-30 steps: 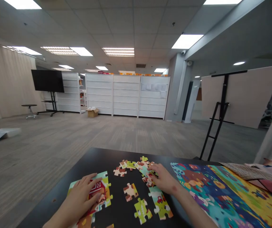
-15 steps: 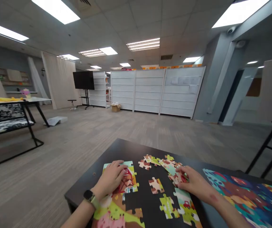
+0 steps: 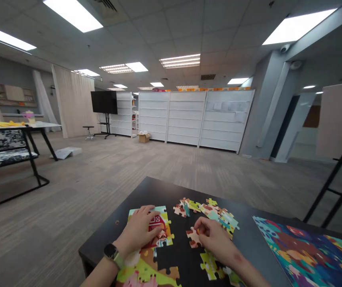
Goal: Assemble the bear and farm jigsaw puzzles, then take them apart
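My left hand [image 3: 139, 230] lies with fingers spread on a joined section of a jigsaw puzzle [image 3: 166, 225] showing a red barn. Below it, more joined pieces [image 3: 151, 265] show green ground and a pink animal. My right hand [image 3: 215, 238] is closed, its fingertips at the upper right edge of a brown-and-white puzzle piece [image 3: 193, 238]; the fingers hide part of that piece. Under the right wrist lies a green puzzle piece [image 3: 209, 265]. Loose puzzle pieces [image 3: 212, 209] are heaped beyond the right hand, with a teal piece [image 3: 186, 208] at the left end.
A colourful picture sheet [image 3: 311, 247] covers the right side of the black table [image 3: 159, 189]. Beyond the table are carpeted floor, white shelving [image 3: 185, 117] and a screen on a stand [image 3: 104, 102]. A black metal frame [image 3: 335, 187] stands at right.
My right hand has moved left from the heap to the brown-and-white piece. A teal piece now shows at the heap's left end. My left hand stays on the barn section.
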`<state>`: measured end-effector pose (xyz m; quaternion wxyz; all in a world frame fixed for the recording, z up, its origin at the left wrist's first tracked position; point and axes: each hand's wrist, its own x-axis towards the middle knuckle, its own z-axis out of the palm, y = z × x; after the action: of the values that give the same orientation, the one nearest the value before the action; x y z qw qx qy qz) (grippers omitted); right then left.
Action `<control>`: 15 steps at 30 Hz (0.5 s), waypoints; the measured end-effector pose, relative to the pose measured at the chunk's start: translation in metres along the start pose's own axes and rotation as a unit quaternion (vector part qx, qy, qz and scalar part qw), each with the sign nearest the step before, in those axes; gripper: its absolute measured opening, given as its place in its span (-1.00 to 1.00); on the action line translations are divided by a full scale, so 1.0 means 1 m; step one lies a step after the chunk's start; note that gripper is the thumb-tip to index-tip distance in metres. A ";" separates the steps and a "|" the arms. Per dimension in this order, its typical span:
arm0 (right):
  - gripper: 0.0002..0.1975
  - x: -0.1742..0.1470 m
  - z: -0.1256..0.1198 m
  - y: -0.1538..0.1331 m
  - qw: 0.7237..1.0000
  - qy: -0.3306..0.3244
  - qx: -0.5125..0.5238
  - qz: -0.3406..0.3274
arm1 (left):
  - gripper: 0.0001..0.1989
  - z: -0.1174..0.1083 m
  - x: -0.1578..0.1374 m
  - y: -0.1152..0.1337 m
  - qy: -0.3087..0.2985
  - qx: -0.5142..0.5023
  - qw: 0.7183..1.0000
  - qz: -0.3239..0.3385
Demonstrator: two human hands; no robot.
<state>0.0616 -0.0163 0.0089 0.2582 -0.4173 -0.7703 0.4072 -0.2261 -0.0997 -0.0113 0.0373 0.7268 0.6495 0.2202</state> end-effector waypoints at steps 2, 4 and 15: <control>-0.83 0.009 0.001 -0.006 0.991 0.050 -0.112 -0.046 | -0.57 0.000 0.000 0.000 0.003 -0.003 1.000 0.002; -0.72 0.023 -0.001 -0.012 0.972 0.084 -0.202 -0.084 | -0.58 -0.001 0.000 0.000 0.005 -0.005 1.000 0.001; -0.81 0.075 0.033 -0.032 0.941 0.001 -0.310 -0.137 | -0.61 -0.001 -0.002 0.001 0.024 -0.024 0.999 0.004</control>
<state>-0.0155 0.0244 0.0225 0.1702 -0.3675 -0.9078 0.1090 -0.2261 -0.1021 -0.0109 0.0386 0.7231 0.6415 0.2532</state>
